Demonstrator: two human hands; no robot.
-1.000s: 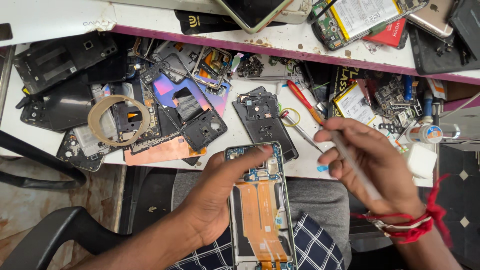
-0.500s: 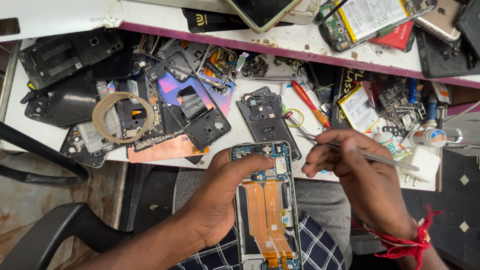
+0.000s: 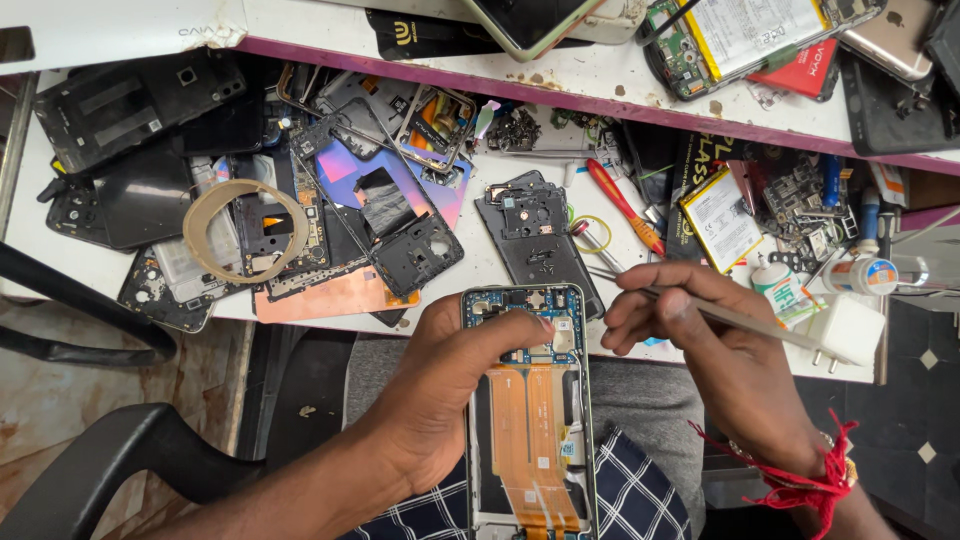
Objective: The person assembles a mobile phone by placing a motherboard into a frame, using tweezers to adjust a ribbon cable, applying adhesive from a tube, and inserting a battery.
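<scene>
Far left: black chair arm [image 3: 90,330], then the counter [image 3: 60,200] edge crowded with dark phone back covers [image 3: 130,110] and a roll of tan tape [image 3: 245,230] lying on the scrap. Next along, a purple-pink back panel [image 3: 400,175] with a black inner frame [image 3: 418,252] on top.

Centre: my left hand [image 3: 450,400] is clamped around the opened phone [image 3: 530,400], which sits over my lap, just below the counter edge, top end pointing at the counter. Thumb lies across the upper board near the camera area. Orange flex cables [image 3: 530,420] run down the middle of the open body, exposed. A second ago the thumb sat further left on the frame; it has slid over the board, pinning it.

Just above the phone: a loose black midframe [image 3: 535,235] on the counter, a red-handled screwdriver [image 3: 625,205] beside it.

Right: my right hand [image 3: 700,330] pinches metal tweezers [image 3: 740,318], tips aimed left toward the phone's top right corner. That hand has dropped from higher over the counter to level with the phone, tips now near the board but, as far as I can tell, not touching. Reads as lining up on a small part.

Far right: white charger plug [image 3: 845,330], loose battery [image 3: 722,218], glue bottle [image 3: 860,275].
</scene>
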